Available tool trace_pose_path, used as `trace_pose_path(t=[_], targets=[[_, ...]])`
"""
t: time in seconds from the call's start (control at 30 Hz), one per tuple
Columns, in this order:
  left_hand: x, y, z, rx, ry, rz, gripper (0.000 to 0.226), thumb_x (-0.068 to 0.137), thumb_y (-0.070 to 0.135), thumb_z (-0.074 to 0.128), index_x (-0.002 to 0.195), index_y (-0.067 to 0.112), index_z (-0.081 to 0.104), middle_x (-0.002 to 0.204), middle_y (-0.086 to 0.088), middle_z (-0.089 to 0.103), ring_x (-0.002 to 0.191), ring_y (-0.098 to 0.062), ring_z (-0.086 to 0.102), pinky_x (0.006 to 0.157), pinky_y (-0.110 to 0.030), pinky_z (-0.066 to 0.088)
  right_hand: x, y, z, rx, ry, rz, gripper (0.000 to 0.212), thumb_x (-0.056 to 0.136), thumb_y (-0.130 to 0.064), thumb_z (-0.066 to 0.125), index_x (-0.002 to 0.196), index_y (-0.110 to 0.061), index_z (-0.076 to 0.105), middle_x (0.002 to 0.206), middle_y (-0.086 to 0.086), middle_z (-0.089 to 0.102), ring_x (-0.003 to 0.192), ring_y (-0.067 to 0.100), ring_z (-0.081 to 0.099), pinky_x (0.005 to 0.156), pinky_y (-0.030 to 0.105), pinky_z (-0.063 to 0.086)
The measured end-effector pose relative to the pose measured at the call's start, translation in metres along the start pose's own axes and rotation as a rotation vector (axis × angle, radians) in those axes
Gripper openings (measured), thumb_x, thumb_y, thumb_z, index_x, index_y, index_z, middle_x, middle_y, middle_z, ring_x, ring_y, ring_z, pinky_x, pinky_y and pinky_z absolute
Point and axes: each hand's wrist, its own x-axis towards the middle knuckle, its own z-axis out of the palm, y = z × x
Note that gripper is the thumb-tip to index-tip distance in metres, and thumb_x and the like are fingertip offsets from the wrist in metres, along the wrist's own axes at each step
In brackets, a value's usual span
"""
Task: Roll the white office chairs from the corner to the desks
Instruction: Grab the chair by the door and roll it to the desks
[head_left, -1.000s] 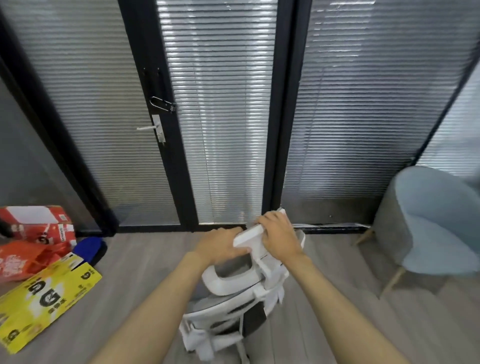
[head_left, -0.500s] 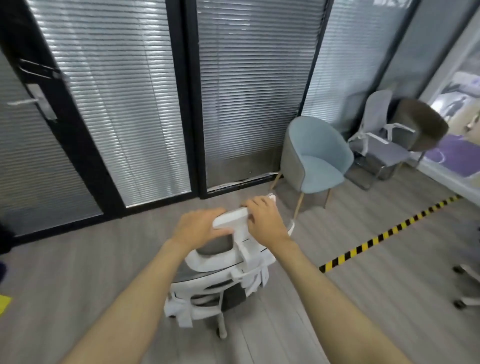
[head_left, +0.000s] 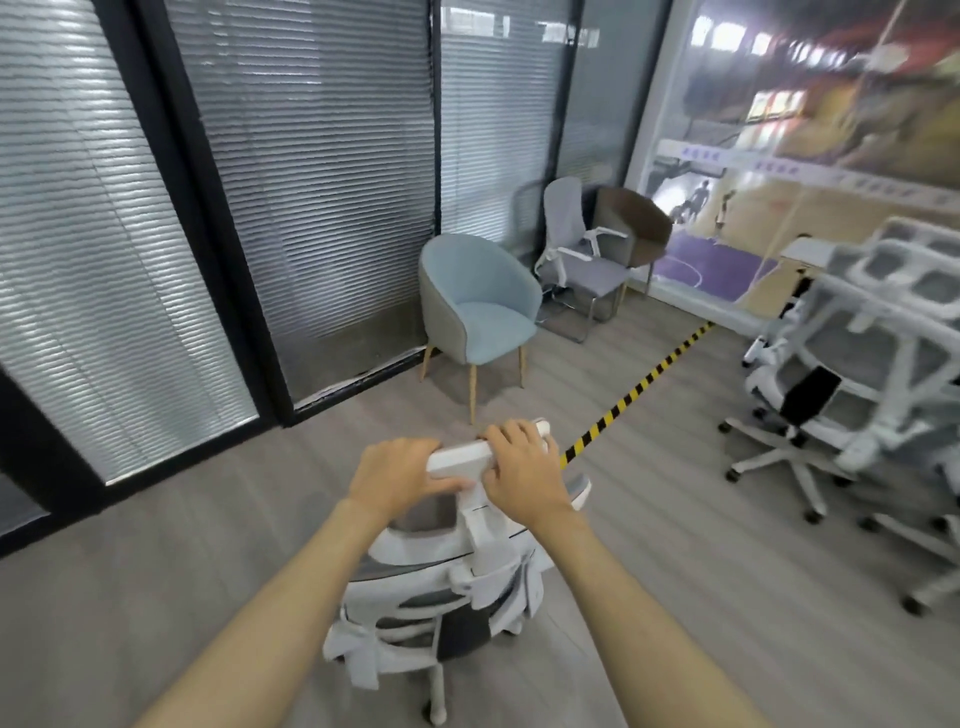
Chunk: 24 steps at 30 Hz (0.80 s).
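Hands on the headrest (head_left: 460, 460): the left hand (head_left: 400, 473) is curled over its left end, and the right hand (head_left: 524, 475) is wrapped over the right end with fingers draped across the top edge. Both are gripping firmly. The white office chair (head_left: 415, 577) sits directly in front of and below the person, its back towards them, on the grey wood-look floor (head_left: 208, 545), with one caster (head_left: 435, 714) showing at the bottom. Ahead, a pale blue tub chair (head_left: 478, 306) stands beside the blind-covered glass partition (head_left: 322, 182). A yellow-and-black tape line (head_left: 639, 387) runs from just beyond the headrest towards the far wall. In the corner there's a grey visitor chair (head_left: 571, 244) with a brown chair (head_left: 636, 223) just beside it. On the right, blurred, are more white mesh office chairs (head_left: 852, 364), clustered near the basketball mural (head_left: 779, 156).
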Motion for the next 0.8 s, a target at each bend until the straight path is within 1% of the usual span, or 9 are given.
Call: trace_pose_path(t=[0.13,0.2,0.27,0.3,0.43,0.53,0.6,0.7,0.8], targets=[[-0.023,0.081,0.002,0.035,-0.007,-0.007,0.086,0.055,0.102,0.027,0.085,0.027,0.059,0.084,0.004,0.071,0.083,-0.022,0.069,0.064,-0.032,0.041,-0.072,0.041,-0.036,0.067,-0.024,0.096,0.04,0.075,-0.034,0.045,0.112,-0.023,0.055,0.11,-0.003,0.053,0.114,0.022,0.046,0.089,0.045,0.049],[-0.038,0.125,0.001,-0.013,-0.056,-0.031,0.082,0.055,0.1,0.04,0.087,0.028,0.06,0.089,0.005,0.07,0.089,-0.022,0.068,0.071,-0.035,0.047,-0.112,0.06,-0.057,0.081,-0.013,0.147,0.044,0.074,-0.039,0.045,0.115,-0.024,0.056,0.113,-0.006,0.052,0.116,0.02,0.045,0.091,0.046,0.048],[-0.052,0.169,-0.005,-0.061,-0.124,-0.031,0.076,0.06,0.094,0.054,0.09,0.026,0.062,0.093,0.004,0.07,0.092,-0.023,0.067,0.069,-0.034,0.047,-0.154,0.078,-0.08,0.103,-0.017,0.196,0.048,0.076,-0.043,0.05,0.122,-0.027,0.055,0.119,-0.008,0.052,0.121,0.018,0.042,0.096,0.048,0.045],[-0.06,0.19,-0.007,-0.07,-0.145,-0.014,0.073,0.062,0.092,0.057,0.091,0.025,0.063,0.093,0.004,0.069,0.091,-0.023,0.066,0.066,-0.032,0.045,-0.175,0.086,-0.091,0.11,-0.022,0.217,0.05,0.077,-0.046,0.053,0.125,-0.029,0.054,0.122,-0.009,0.051,0.123,0.017,0.041,0.098,0.049,0.043],[-0.093,0.266,-0.011,-0.09,-0.148,0.125,0.068,0.063,0.093,0.054,0.085,0.029,0.058,0.086,0.006,0.068,0.083,-0.021,0.066,0.06,-0.03,0.042,-0.256,0.117,-0.129,0.125,0.008,0.323,0.058,0.078,-0.063,0.05,0.128,-0.034,0.051,0.125,-0.012,0.049,0.127,0.014,0.038,0.102,0.049,0.038],[-0.118,0.321,-0.009,-0.118,-0.09,0.213,0.079,0.057,0.101,0.043,0.083,0.029,0.06,0.077,0.01,0.067,0.075,-0.017,0.065,0.059,-0.032,0.05,-0.318,0.138,-0.161,0.121,0.025,0.379,0.068,0.076,-0.073,0.044,0.132,-0.034,0.051,0.127,-0.013,0.049,0.131,0.014,0.035,0.104,0.048,0.033],[-0.134,0.354,-0.009,-0.15,-0.047,0.291,0.08,0.057,0.103,0.039,0.081,0.028,0.058,0.071,0.01,0.064,0.069,-0.014,0.062,0.057,-0.033,0.051,-0.357,0.151,-0.184,0.116,0.011,0.412,0.067,0.076,-0.071,0.045,0.133,-0.036,0.05,0.127,-0.013,0.048,0.133,0.014,0.033,0.108,0.049,0.028],[-0.153,0.403,-0.011,-0.188,-0.029,0.418,0.071,0.062,0.101,0.04,0.071,0.031,0.045,0.062,0.011,0.053,0.059,-0.012,0.054,0.049,-0.03,0.038,-0.408,0.174,-0.217,0.108,-0.046,0.459,0.061,0.078,-0.048,0.058,0.137,-0.039,0.046,0.129,-0.012,0.045,0.136,0.015,0.028,0.114,0.057,0.017],[-0.164,0.45,-0.013,-0.224,-0.041,0.515,0.072,0.061,0.102,0.037,0.074,0.032,0.047,0.065,0.011,0.054,0.061,-0.013,0.053,0.05,-0.029,0.034,-0.452,0.196,-0.242,0.069,-0.073,0.541,0.061,0.08,-0.035,0.065,0.138,-0.039,0.046,0.132,-0.01,0.045,0.137,0.016,0.028,0.114,0.056,0.012]])
